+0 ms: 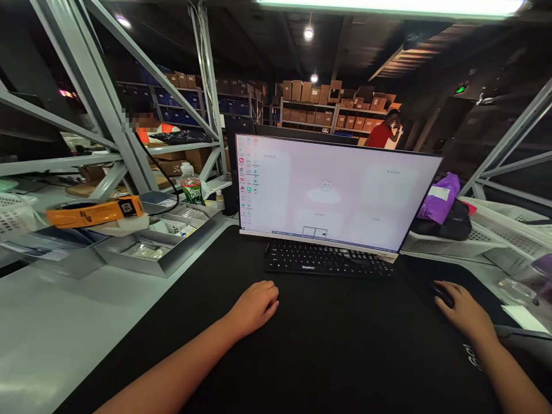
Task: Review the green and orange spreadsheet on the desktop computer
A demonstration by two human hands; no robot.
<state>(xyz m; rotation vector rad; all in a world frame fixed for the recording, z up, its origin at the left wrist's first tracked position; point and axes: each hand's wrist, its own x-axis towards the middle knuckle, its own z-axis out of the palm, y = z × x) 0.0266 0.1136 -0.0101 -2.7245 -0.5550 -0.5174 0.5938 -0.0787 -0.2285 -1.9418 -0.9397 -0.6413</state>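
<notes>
The keyboard (328, 261) lies below the screen (332, 195). Nearer than the keyboard, the left hand (254, 305) rests half-curled, empty, on the black mat (345, 339); to its right, the right hand (466, 307) loosely covers the mouse (443, 295).

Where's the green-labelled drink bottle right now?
In the head view, the drink bottle stands left of the monitor, just behind the grey compartment tray.

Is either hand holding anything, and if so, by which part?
The right hand holds the mouse over its top and side; the left hand holds nothing visible.
</notes>
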